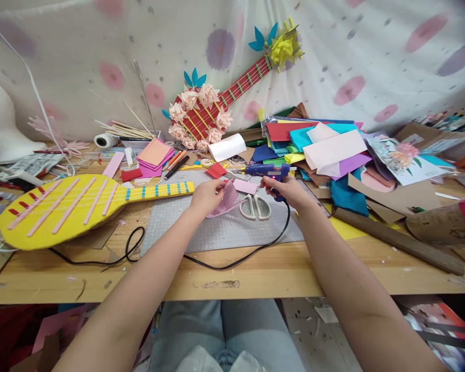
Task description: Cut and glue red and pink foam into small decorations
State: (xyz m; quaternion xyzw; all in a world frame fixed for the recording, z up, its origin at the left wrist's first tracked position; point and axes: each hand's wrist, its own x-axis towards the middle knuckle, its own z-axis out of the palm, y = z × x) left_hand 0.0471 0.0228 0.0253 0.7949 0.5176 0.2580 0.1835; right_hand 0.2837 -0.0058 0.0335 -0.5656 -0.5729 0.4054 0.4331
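Observation:
My right hand (281, 188) is wrapped round the handle of a blue hot glue gun (267, 170), its nozzle pointing left and a red light glowing on it. A black cord (256, 253) runs from the handle over the table. In my left hand (208, 196) the fingers pinch a folded pink paper piece (228, 199), close to the nozzle. White-handled scissors (256, 207) lie on the grey cutting mat (213, 235) between my hands. Behind them rests a small pink rectangle (245, 186), and a red paper piece (217, 170) is a little further back.
At left lies a yellow cardboard instrument (62, 209) with pink strips. A red instrument with paper roses (205, 116) leans on the curtain. Coloured sheets (333, 147) heap at back right, beside a brown tube (399, 240). Sticky notes (155, 155) and markers (176, 163) lie behind my left hand.

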